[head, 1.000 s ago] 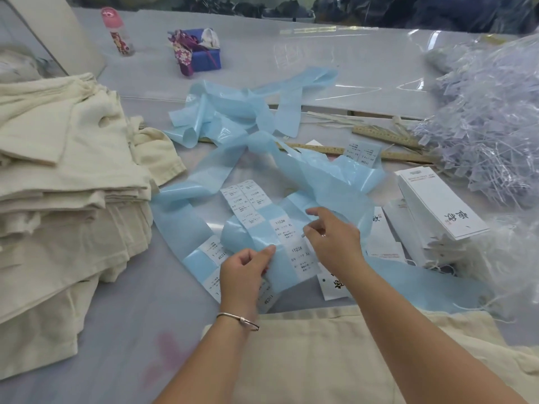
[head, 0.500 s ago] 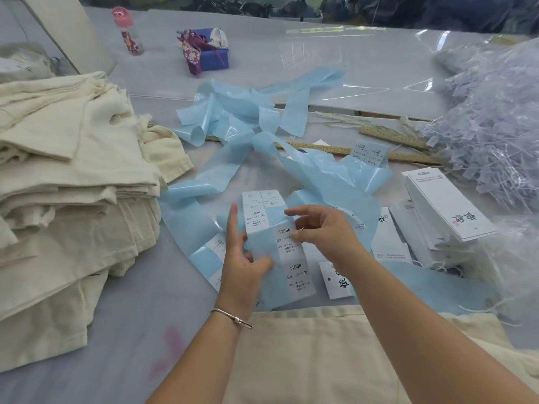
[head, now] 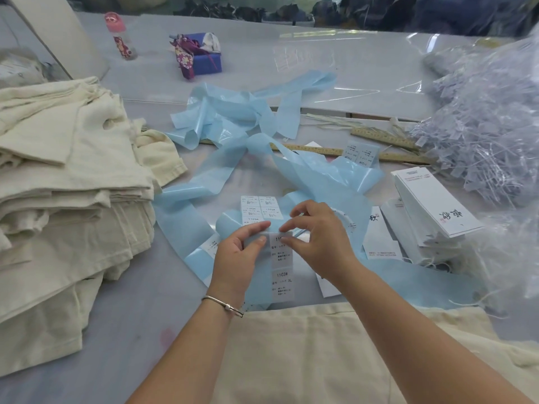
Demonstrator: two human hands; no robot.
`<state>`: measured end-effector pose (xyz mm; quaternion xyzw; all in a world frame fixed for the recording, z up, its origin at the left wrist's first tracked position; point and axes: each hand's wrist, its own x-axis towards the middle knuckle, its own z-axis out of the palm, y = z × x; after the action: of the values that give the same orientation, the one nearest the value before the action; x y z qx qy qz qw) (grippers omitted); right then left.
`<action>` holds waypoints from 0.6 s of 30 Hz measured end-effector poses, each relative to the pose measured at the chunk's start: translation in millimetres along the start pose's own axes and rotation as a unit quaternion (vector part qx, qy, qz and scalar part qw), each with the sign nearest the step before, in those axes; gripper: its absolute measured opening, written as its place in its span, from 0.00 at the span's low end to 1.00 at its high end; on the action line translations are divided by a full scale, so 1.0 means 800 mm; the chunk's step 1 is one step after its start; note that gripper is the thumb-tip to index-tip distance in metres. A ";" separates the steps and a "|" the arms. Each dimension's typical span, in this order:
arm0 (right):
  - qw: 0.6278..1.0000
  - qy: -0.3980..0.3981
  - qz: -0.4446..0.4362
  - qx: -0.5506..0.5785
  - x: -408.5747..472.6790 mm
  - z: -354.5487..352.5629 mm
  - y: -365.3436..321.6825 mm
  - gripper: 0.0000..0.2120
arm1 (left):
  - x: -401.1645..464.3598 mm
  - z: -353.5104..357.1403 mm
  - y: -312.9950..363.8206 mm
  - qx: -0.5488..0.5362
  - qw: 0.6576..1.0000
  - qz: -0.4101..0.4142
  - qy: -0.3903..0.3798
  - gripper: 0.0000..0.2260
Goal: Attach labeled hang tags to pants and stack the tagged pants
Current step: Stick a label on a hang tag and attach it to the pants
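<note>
My left hand [head: 236,259] pinches the blue backing strip [head: 204,182] of a label roll, thumb on top. A white printed label [head: 281,252] marked 1103 sits on that strip, and my right hand [head: 319,239] pinches its upper corner with thumb and forefinger. More labels [head: 258,209] lie on the strip just beyond my hands. White hang tags [head: 428,205] are stacked to the right. A cream pair of pants [head: 306,354] lies flat at the near edge under my forearms. A tall pile of folded cream pants [head: 64,182] fills the left.
A heap of clear plastic tag fasteners [head: 484,135] sits at the far right. Wooden rulers [head: 385,139] lie behind the strip. A blue box with patterned cloth [head: 201,55] and a small pink-capped bottle [head: 121,36] stand at the back.
Both hands lifted the label strip and drew it nearer. My left hand shifted from a flat hold to a pinch, and my right fingers moved onto the label's top corner.
</note>
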<state>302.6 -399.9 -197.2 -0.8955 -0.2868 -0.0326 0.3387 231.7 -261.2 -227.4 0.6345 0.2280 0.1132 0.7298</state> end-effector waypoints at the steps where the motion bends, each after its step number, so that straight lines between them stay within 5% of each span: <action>1: 0.999 0.016 -0.019 -0.029 -0.001 0.000 0.000 0.04 | 0.000 0.001 0.000 0.003 1.000 -0.005 -0.001 0.12; 9: 0.985 0.078 -0.080 -0.134 -0.010 -0.001 -0.009 0.05 | 0.004 0.007 0.004 0.028 1.000 -0.013 0.001 0.12; 18: 0.996 0.024 -0.009 -0.086 -0.009 -0.004 -0.011 0.03 | 0.005 0.012 0.008 0.062 0.998 0.003 -0.005 0.12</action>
<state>292.4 -400.4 -191.6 -0.9177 -0.2827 -0.0812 0.2670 240.7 -267.1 -221.3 0.6794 0.2292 0.0977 0.6902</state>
